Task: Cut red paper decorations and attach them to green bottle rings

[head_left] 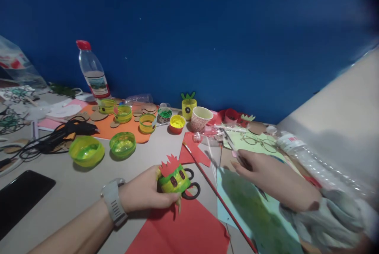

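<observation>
My left hand point(145, 191), with a grey watch on its wrist, is closed around a small green-and-yellow painted cup point(174, 179). The cup has a red jagged paper crown point(169, 164) and two dark oval eyes. Two black loops point(192, 191), like scissor handles, stick out at its right side; whether they are joined to it is hidden. My right hand point(260, 171) pinches a slim grey pen-like tool point(232, 143) over the green paper, its exact kind unclear. Between the hands lies a paintbrush point(216, 193) with a red handle. Red paper point(183, 230) lies below the cup.
Two green painted bowls point(87, 151), a black phone point(26, 195) and a corded glue gun point(74, 127) are at left. Painted rings, paint cups point(177, 124) and a paper cup point(201, 118) line the back. At right are glasses point(260, 142) and a plastic bottle point(314, 159).
</observation>
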Demonstrator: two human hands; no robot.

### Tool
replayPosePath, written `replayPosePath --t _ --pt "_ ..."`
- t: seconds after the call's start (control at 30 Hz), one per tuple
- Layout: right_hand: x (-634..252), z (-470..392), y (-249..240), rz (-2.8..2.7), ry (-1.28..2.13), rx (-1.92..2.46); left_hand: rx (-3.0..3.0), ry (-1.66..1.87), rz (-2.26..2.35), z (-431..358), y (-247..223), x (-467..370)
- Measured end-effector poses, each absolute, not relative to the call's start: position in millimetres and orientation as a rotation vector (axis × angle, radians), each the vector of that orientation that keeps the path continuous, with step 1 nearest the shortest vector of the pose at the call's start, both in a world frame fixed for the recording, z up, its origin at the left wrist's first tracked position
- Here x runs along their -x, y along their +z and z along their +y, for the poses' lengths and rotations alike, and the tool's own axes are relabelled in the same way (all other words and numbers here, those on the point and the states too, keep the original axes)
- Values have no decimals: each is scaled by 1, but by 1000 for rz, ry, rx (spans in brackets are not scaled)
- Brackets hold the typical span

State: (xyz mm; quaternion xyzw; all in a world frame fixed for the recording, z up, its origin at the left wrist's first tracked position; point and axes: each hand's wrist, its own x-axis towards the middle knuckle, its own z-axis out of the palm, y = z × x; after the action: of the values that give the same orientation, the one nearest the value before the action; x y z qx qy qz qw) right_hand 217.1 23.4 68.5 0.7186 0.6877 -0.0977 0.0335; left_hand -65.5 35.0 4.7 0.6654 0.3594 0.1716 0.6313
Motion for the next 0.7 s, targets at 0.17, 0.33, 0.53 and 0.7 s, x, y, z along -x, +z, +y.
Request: replayPosePath --t 0.17,0.33,0.53,0.7 --pt "-219 12 80 2435 -498 -2534 -1528 406 864 36 -4 68" --pt "-155 3 48 2663 -2208 -2126 -1584 413 830 39 -3 67" --pt "-119 4 -7 2578 -2874 -1749 -1625 397 815 36 -5 67" --pt "-122 0 -19 2827 -2642 -1812 -1639 290 858 32 -5 68"
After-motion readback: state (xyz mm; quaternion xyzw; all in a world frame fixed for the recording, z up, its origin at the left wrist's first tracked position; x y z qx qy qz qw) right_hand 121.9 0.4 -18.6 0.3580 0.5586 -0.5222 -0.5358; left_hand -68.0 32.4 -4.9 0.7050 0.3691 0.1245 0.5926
